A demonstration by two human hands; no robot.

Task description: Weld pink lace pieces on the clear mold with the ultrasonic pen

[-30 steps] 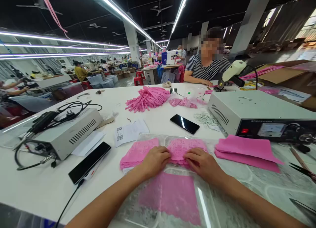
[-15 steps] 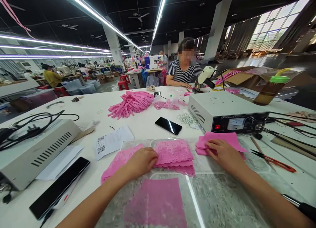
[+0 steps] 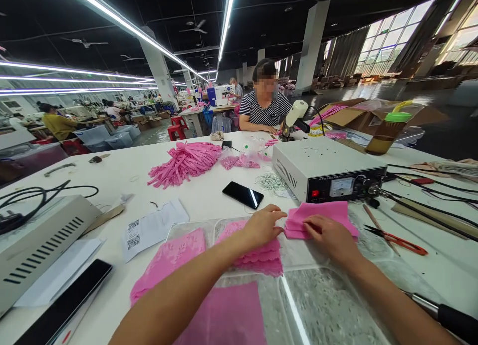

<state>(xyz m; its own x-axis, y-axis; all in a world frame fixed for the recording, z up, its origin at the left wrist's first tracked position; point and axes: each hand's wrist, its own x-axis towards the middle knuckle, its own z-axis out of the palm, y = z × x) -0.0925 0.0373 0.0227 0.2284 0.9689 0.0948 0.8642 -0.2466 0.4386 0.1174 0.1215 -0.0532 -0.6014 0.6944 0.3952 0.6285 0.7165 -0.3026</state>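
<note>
The person's left hand (image 3: 263, 226) is hovering over the right part of a layered stack of scalloped pink lace (image 3: 261, 260), its thumb and fingers spreading apart and its fingertips pointing at the left edge of a plain pink fabric stack (image 3: 324, 213). The right hand (image 3: 328, 235) is touching the near side of that plain stack with bunched fingers; whether they are pinching a layer, one cannot tell. The plain stack is lying on the right, just before a grey power unit (image 3: 328, 161) with a dial. Farther left, another pink lace stack (image 3: 175, 255) is resting beside the middle one, and a flat pink sheet (image 3: 235, 310) is showing nearer, partly behind the left forearm. A clear plastic sheet (image 3: 321, 300) is covering the near part of the white desk (image 3: 205, 200). Red-handled scissors (image 3: 407, 243) are lying right of the plain stack, and a black smartphone (image 3: 242, 194) is lying beyond the lace. A bundle of pink straps (image 3: 184, 161) is spreading farther off, while a co-worker in a striped top (image 3: 265, 108) is sitting at the far side.
</note>
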